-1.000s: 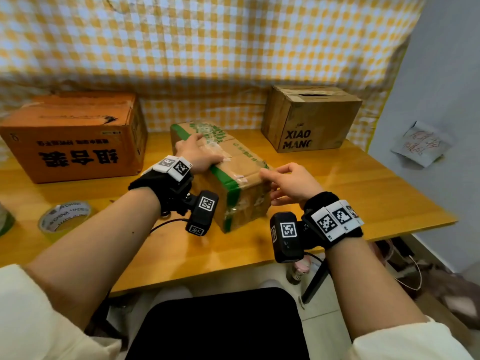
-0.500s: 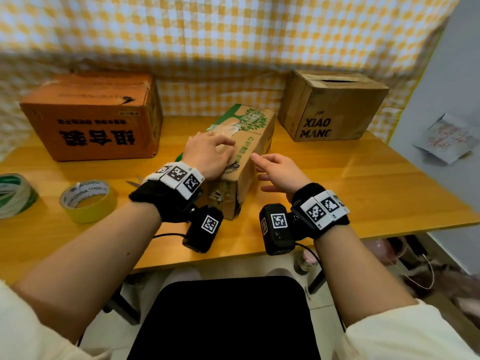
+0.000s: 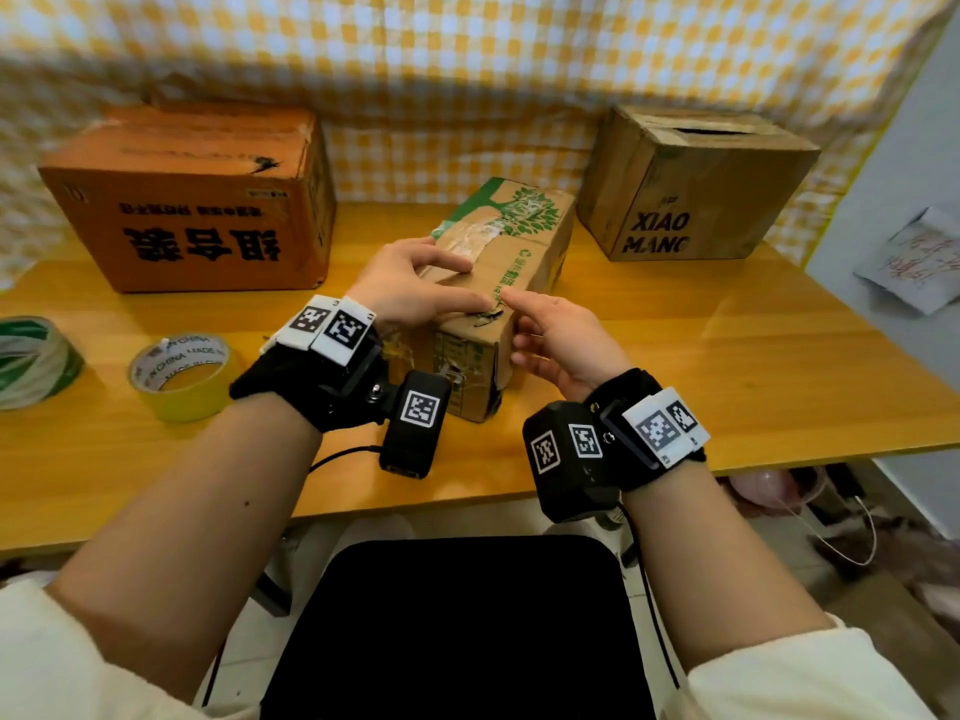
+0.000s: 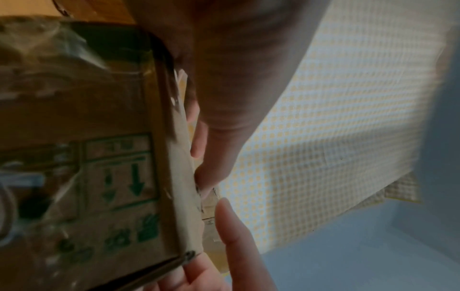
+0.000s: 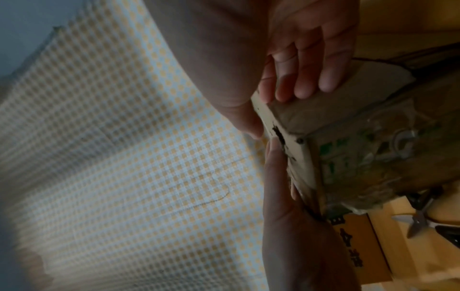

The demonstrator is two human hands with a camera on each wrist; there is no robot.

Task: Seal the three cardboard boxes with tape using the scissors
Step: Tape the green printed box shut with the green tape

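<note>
I'm seeing my left hand (image 3: 410, 291) lying on top of the green-printed box (image 3: 524, 241), fingers draped over its near top edge, thumb reaching toward the worn spot at the front corner; it is pressing and steadying, not pinching anything I can make out. My right hand (image 3: 558, 340) is sitting at the box's near right side, fingers nearly straight, index tip touching that same corner, holding nothing. Both hands are meeting at the near end. From there the box's long axis is running away toward 1 o'clock, old clear tape (image 3: 467, 233) lying along its top.

The yellow tape roll (image 3: 179, 374) is lying flat at 9 o'clock of the left hand, well apart, so I'm judging the left hand the nearer one for fetching it. A green-and-white roll (image 3: 31, 361) is farther out on the same side. Scissors (image 5: 418, 220) are showing only in the right wrist view, on the table beyond the box's left side. The orange box (image 3: 192, 200) is sitting at 10 o'clock, the brown box (image 3: 696, 184) at 2 o'clock with its top slit open. No fresh tape visible.
</note>
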